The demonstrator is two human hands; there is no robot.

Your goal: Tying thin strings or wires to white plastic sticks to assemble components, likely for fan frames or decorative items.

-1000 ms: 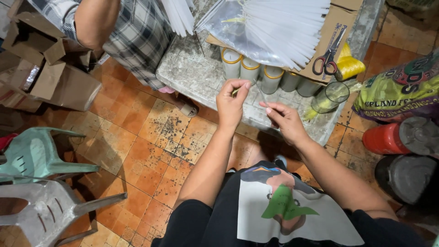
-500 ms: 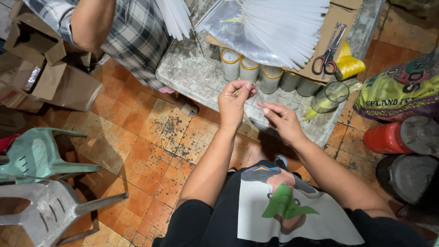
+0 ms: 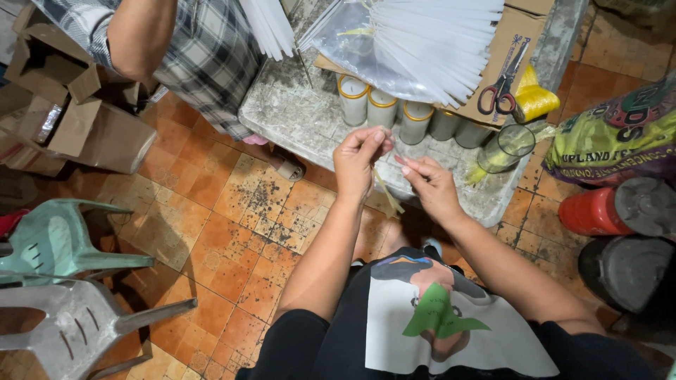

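Left hand [image 3: 358, 160]: fingers pinched on a thin yellowish strip [image 3: 387, 193], held over the front edge of the stone bench [image 3: 296, 119]. Right hand [image 3: 431, 184]: fingers closed on the same strip. Behind: white jars [image 3: 381, 107], red-handled scissors [image 3: 498, 90], white sticks [image 3: 429, 42].

Worn orange-brown floor tiles [image 3: 211, 211], stained dark in patches, cover the ground. A grey, mottled stone table [image 3: 296, 116] stands on them. Two plastic chairs, one pale green [image 3: 60, 239] and one grey [image 3: 77, 327], lie tipped at the left.
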